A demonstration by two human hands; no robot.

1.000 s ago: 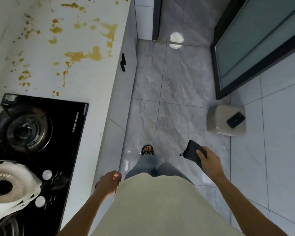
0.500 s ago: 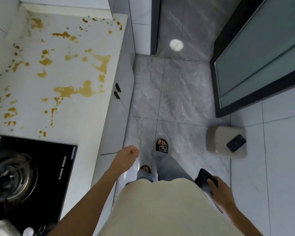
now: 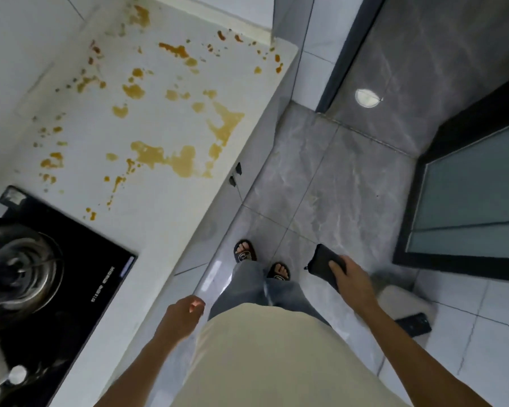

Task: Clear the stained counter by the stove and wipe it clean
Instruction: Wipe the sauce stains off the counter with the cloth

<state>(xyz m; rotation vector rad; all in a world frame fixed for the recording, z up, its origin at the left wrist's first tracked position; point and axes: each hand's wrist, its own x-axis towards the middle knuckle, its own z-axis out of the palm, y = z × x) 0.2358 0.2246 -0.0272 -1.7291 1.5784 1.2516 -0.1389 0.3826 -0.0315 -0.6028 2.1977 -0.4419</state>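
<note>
The white counter runs along the left and is spattered with orange-brown stains over most of its top. Nothing stands on the stained part. My right hand grips a folded dark cloth over the floor, well to the right of the counter. My left hand hangs beside the counter's front edge with loosely curled fingers and holds nothing.
A black glass stove with a burner fills the lower left. Cabinet handles stick out below the counter edge. A beige stool with a dark phone stands on the grey tiled floor behind my right arm. A dark-framed glass door is at right.
The view swung so more of the stained counter shows. My right hand with the cloth rose forward from my hip. My left hand dropped back toward my body.
</note>
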